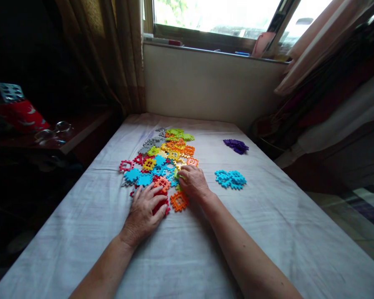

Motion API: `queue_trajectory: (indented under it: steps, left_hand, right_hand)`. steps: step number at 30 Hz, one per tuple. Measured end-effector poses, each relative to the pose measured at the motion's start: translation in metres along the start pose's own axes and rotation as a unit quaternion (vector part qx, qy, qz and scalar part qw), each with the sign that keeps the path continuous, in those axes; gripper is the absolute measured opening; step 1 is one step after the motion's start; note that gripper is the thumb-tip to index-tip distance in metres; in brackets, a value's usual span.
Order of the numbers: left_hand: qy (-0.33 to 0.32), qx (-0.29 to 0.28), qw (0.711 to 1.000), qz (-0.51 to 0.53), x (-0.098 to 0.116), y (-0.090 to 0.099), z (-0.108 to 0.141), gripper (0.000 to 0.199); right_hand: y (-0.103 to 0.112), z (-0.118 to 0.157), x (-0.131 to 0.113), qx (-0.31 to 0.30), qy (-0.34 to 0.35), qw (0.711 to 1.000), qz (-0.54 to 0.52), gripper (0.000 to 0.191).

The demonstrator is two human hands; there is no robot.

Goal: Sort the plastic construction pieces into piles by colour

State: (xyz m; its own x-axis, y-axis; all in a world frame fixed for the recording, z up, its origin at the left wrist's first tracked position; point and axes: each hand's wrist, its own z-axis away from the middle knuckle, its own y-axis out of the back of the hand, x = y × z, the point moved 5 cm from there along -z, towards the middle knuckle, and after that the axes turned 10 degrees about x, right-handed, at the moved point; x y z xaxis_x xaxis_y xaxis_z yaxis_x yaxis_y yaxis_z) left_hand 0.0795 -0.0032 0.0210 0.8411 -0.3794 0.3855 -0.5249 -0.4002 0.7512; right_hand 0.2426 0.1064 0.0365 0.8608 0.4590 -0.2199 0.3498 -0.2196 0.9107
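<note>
A loose pile of toothed, interlocking plastic building pieces in many colours lies on the bed sheet. My left hand rests on the near-left part of the pile, fingers spread over red pieces. Closed and curled, my right hand reaches into the pile's right side. Yellow-green shows at its fingertips, but what it grips is hidden. An orange window piece lies between the two hands. Right of my right hand sits a separate group of blue pieces, with dark purple pieces farther back.
The pale sheet has light creases. A wall with a window stands beyond the far edge. On the left, glasses and a red patterned container rest on a dark surface. Clothes hang at the right.
</note>
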Motion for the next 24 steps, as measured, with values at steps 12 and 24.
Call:
queue_trajectory:
  steps: [12,24]
  left_hand:
    - [0.004,-0.009,1.000,-0.012,-0.001,0.000,-0.001,0.024]
    - [0.007,-0.005,1.000,-0.011,-0.001,0.001,-0.003,0.023]
  right_hand:
    - [0.009,0.006,-0.026,-0.051,0.072,0.996,0.016,0.027]
    - [0.029,0.007,-0.011,0.117,0.031,0.991,-0.051,0.023]
